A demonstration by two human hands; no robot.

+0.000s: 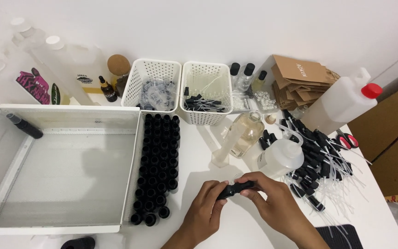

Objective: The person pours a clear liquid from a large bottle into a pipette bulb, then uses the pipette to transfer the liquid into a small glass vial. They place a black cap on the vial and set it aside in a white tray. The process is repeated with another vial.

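Black small bottle point(234, 188), held level above the white worktop point(236, 221); left hand point(207, 210) fingers closed on its base, right hand point(272, 199) fingers pinching its cap end. Rows of black bottles point(158, 161) stand just left, loose pump sprayers point(321, 159) right

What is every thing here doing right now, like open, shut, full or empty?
Small black bottle: held in both hands, lying sideways.
Left hand: shut on its lower end.
Right hand: grip on its top end.
Big white tray: nearly empty, one black bottle lying inside.
Rows of black bottles: upright.
Red-capped jug: capped, leaning.
Scissors: closed.
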